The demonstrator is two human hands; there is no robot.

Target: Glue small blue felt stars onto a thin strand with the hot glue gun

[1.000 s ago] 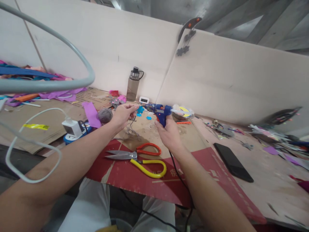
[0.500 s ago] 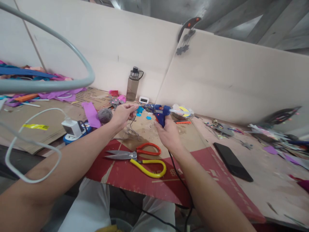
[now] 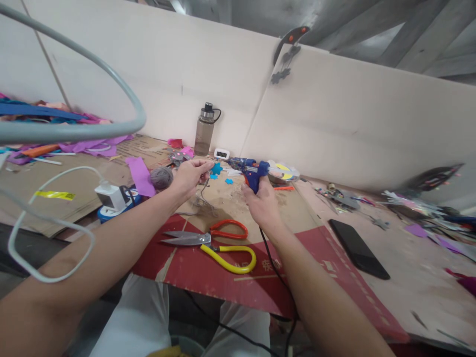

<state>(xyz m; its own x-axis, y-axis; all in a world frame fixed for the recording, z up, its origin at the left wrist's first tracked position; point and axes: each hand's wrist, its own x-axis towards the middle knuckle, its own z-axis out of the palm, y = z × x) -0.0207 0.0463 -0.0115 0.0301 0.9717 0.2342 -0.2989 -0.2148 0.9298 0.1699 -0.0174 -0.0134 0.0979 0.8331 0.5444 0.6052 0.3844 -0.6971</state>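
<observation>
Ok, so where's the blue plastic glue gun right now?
In the head view, the blue plastic glue gun is just right of centre, in the person's right hand, beyond the metal scissors with red and yellow handles.

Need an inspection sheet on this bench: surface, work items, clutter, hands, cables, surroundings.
Surface: red-and-brown cardboard sheet over a pale tabletop.
Work items: blue plastic glue gun with a translucent glue stick in its back; flat blue flower-shaped piece on the cardboard.
Clutter: metal scissors with red and yellow handles, black rectangular phone, grey yarn ball.
Hands: right hand grips the gun, nozzle toward but apart from the left hand; left fingertips pinched, contents unclear.
Cables: black cord below the right hand; white looped cable at left.
Surroundings: pale wall panels; translucent grey bottle with black lid, small white digital clock before them.
</observation>
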